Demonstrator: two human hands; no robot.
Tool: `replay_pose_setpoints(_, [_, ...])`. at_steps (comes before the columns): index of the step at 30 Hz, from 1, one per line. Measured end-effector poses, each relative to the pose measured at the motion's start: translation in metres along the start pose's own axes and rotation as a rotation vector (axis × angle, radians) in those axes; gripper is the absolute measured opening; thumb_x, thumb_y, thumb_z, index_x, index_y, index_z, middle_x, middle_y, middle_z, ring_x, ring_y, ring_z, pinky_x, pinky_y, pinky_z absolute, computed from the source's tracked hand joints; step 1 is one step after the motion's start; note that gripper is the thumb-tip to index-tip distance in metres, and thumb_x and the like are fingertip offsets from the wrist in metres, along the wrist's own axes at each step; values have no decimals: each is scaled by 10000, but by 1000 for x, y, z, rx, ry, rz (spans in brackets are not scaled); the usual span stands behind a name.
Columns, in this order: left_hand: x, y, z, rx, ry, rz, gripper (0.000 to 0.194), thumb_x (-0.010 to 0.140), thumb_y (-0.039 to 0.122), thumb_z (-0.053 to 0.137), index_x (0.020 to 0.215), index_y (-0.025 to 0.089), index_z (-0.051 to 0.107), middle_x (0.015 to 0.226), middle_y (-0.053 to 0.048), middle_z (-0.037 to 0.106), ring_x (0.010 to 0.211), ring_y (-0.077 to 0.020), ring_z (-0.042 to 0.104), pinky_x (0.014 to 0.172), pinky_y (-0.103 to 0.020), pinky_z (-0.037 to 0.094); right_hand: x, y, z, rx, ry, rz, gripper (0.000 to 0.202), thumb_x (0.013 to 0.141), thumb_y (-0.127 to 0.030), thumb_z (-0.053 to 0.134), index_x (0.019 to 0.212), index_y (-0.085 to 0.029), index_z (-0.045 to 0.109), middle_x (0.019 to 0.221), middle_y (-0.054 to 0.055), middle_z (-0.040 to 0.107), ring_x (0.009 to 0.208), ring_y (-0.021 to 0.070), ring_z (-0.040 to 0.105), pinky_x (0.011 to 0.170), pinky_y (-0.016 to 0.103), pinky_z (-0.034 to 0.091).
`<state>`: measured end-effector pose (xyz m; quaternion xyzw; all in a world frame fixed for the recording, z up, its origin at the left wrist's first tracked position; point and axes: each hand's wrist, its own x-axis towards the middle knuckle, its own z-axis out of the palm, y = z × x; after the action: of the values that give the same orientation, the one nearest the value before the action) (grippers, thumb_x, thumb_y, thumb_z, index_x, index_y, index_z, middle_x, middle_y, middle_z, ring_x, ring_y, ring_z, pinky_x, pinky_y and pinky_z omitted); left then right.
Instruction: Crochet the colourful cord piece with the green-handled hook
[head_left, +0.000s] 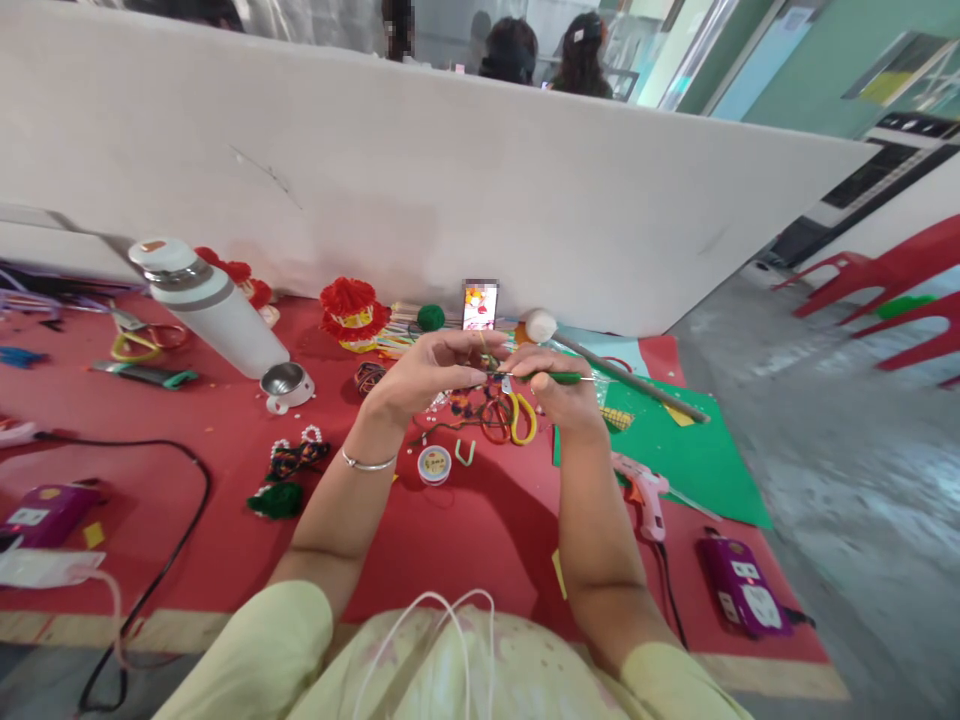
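Observation:
My right hand [559,385] is closed around a crochet hook with a green handle [562,378], its thin metal shaft pointing left. Close against it, my left hand [442,368] pinches dark multicoloured yarn [466,402], with a strand raised over the fingers. The hook's tip meets the yarn between the two hands; the exact stitch is too small to make out. Just below the hands lie scissors [523,418] with yellow and red handles. Nearer to me are a small round spool [434,464] and a pale green U-shaped piece [465,453].
A phone [480,305] leans on the white partition [450,180]. Left stand a silver-white flask [217,310] and a metal cup [286,385]. At right, a pink glue gun [645,495] and a purple power box [742,585] lie by the green sheet [712,450], with a cord trailing.

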<state>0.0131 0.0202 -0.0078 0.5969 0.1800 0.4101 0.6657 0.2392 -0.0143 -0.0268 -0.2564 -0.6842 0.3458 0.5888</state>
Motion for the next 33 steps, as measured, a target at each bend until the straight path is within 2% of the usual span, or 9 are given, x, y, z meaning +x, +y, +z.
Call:
replay_pose_setpoints(8, [3, -7, 5, 130, 191, 142, 508, 607, 231, 1015, 1093, 237, 870, 856, -53, 805, 746, -169, 720, 684, -297, 609, -1, 12, 1, -14, 119, 49, 351, 830, -629, 806, 900, -289, 854, 900, 49, 812, 916, 229, 744, 862, 410, 620])
replay_pose_setpoints(15, [8, -12, 16, -26, 294, 131, 446, 605, 221, 995, 1033, 236, 873, 755, -13, 760, 684, -141, 692, 660, -276, 587, -1, 15, 9, -40, 135, -92, 257, 898, -570, 762, 1003, -353, 849, 977, 32, 792, 953, 220, 736, 865, 415, 616])
replay_pose_setpoints(18, [11, -17, 19, -92, 345, 77, 466, 615, 222, 967, 1069, 221, 859, 698, 5, 731, 579, -99, 609, 550, -235, 493, 0, 10, 10, -210, 98, -190, 233, 939, -483, 747, 1144, -403, 822, 1134, 35, 759, 1033, 219, 724, 876, 406, 621])
replay_pose_setpoints(21, [14, -23, 25, -59, 447, 142, 452, 639, 186, 916, 1083, 228, 848, 704, 18, 719, 586, -90, 584, 541, -227, 458, -1, 8, 12, -444, 51, -259, 307, 959, -375, 744, 1259, -433, 774, 1191, 34, 733, 1048, 216, 711, 838, 384, 622])
replay_pose_setpoints(24, [15, -27, 35, -57, 585, 219, 432, 668, 170, 884, 1088, 257, 841, 713, 36, 701, 603, -88, 573, 553, -229, 466, -4, 13, 21, -660, 165, -392, 427, 952, -291, 757, 1338, -468, 717, 1169, 19, 758, 1043, 226, 707, 857, 407, 616])
replay_pose_setpoints(26, [15, -28, 40, -186, 574, 175, 414, 674, 183, 887, 1078, 257, 837, 711, 42, 685, 579, -75, 554, 533, -219, 453, -7, 18, 31, -717, 275, -474, 462, 950, -272, 757, 1361, -472, 695, 1161, 17, 772, 1046, 238, 717, 889, 438, 619])
replay_pose_setpoints(28, [15, -25, 41, -350, 476, 56, 400, 654, 201, 902, 1047, 232, 834, 722, 33, 687, 575, -71, 571, 523, -210, 456, -9, 22, 38, -669, 338, -491, 436, 961, -265, 739, 1350, -459, 704, 1167, 22, 777, 1054, 244, 731, 909, 455, 626])
replay_pose_setpoints(31, [15, -20, 35, -461, 355, -89, 423, 606, 200, 933, 1016, 201, 834, 719, 23, 691, 574, -73, 601, 506, -197, 453, -8, 22, 40, -497, 332, -432, 328, 969, -313, 729, 1275, -430, 753, 1133, 19, 793, 1033, 238, 749, 901, 447, 634])
replay_pose_setpoints(33, [15, -18, 31, -444, 351, -70, 448, 589, 183, 950, 1022, 210, 840, 708, 32, 679, 560, -64, 583, 480, -188, 424, -5, 22, 35, -389, 319, -360, 247, 963, -390, 733, 1203, -406, 787, 1094, 16, 807, 1004, 231, 761, 887, 432, 640])
